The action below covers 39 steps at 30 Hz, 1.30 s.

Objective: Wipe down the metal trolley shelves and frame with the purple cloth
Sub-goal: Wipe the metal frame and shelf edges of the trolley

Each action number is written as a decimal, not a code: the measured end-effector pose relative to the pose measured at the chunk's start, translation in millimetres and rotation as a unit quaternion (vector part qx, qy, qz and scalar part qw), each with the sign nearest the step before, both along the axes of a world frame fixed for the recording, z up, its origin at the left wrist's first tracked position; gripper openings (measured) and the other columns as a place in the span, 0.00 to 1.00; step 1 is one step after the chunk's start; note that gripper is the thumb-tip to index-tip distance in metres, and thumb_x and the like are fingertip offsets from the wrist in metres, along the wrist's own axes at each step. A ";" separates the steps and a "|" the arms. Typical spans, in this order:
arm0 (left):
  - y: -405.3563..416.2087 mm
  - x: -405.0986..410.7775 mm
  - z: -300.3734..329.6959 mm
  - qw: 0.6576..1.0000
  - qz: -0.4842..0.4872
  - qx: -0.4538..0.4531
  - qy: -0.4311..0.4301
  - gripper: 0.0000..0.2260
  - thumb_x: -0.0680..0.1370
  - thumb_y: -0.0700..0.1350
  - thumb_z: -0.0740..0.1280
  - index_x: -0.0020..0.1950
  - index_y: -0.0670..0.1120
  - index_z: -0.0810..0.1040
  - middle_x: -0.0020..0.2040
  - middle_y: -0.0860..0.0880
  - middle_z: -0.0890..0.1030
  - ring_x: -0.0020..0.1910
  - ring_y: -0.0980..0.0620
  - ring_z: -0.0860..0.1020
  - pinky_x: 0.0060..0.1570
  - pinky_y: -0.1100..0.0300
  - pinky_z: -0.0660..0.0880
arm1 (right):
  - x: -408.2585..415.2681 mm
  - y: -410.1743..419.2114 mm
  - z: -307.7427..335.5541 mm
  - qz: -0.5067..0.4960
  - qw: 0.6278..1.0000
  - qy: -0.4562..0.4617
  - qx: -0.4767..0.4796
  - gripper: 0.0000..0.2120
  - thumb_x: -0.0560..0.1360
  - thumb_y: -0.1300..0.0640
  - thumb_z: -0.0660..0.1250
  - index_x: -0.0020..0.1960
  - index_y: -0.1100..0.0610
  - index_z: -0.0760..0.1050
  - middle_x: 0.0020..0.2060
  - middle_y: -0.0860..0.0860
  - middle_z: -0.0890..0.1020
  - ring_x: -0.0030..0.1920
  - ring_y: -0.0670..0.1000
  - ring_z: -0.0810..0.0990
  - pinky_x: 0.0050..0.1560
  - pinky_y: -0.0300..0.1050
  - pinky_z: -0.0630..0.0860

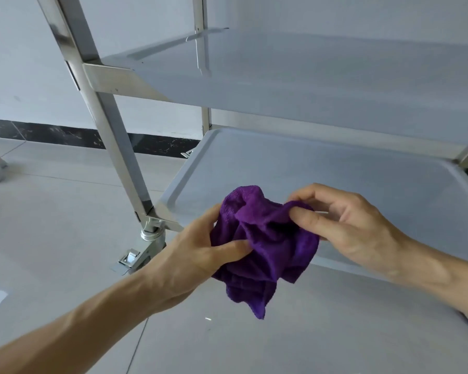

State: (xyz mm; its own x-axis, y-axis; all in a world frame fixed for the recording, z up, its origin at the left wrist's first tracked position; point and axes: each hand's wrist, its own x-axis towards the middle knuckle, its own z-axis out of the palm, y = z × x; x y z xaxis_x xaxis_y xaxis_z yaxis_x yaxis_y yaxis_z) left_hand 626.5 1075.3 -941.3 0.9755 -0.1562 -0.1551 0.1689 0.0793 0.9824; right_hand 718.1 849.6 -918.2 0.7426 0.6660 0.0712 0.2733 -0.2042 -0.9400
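Purple cloth (262, 244) is bunched and off the metal, gripped by the left hand (197, 252) and pinched by the right hand (343, 220) just above the front edge of the lower shelf (335, 168) (apparently being regathered), so wiping is judged unfinished.

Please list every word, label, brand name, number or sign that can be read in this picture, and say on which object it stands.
None: no readable text shows anywhere.
The purple cloth, the lower shelf, the upper shelf, the frame post and the caster brake bear no visible print.
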 end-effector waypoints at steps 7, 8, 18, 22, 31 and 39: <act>-1.2 4.0 -2.8 0.999 -0.046 0.005 0.009 0.19 0.75 0.39 0.72 0.64 0.49 0.77 0.60 0.41 0.82 0.58 0.39 0.81 0.57 0.43 0.79 | 10.1 -14.3 -2.7 -0.091 0.953 0.254 0.138 0.09 0.72 0.54 0.69 0.49 0.56 0.80 0.40 0.56 0.81 0.37 0.55 0.82 0.39 0.50 0.80; -0.8 4.2 -2.9 0.999 -0.050 -0.005 0.010 0.19 0.75 0.39 0.72 0.65 0.50 0.77 0.61 0.41 0.81 0.59 0.39 0.80 0.59 0.42 0.78 | 11.5 -14.5 -2.5 -0.102 0.945 0.276 0.146 0.09 0.72 0.55 0.69 0.50 0.57 0.80 0.40 0.56 0.81 0.37 0.56 0.82 0.39 0.51 0.80; -0.7 6.5 -2.9 0.998 0.018 -0.063 0.000 0.14 0.77 0.42 0.70 0.61 0.52 0.80 0.58 0.44 0.84 0.56 0.44 0.83 0.50 0.54 0.81 | 9.3 -1.7 -0.1 -0.047 0.924 0.335 0.176 0.13 0.77 0.44 0.65 0.54 0.51 0.80 0.48 0.52 0.82 0.48 0.53 0.81 0.51 0.49 0.80; -10.9 10.8 5.2 0.998 0.021 -0.032 -0.041 0.13 0.74 0.45 0.70 0.59 0.50 0.81 0.56 0.41 0.83 0.54 0.41 0.83 0.51 0.48 0.82 | -1.5 -7.4 5.9 -0.031 0.950 0.267 0.160 0.38 0.63 0.42 0.80 0.66 0.56 0.72 0.55 0.51 0.83 0.55 0.51 0.82 0.53 0.42 0.79; -97.7 35.5 40.4 0.986 -0.105 0.003 -0.128 0.12 0.75 0.48 0.69 0.58 0.53 0.81 0.52 0.44 0.85 0.50 0.42 0.84 0.46 0.47 0.82 | -49.5 -92.9 42.1 -0.187 0.974 0.099 0.081 0.31 0.64 0.44 0.81 0.62 0.39 0.71 0.58 0.48 0.83 0.61 0.52 0.81 0.63 0.56 0.75; -170.9 34.8 99.9 0.966 -0.168 -0.021 -0.196 0.11 0.75 0.48 0.69 0.57 0.54 0.81 0.51 0.46 0.85 0.50 0.45 0.85 0.45 0.52 0.83 | -81.4 -153.7 103.7 -0.318 0.945 -0.042 0.069 0.26 0.65 0.45 0.76 0.60 0.39 0.73 0.54 0.48 0.85 0.55 0.52 0.84 0.60 0.60 0.77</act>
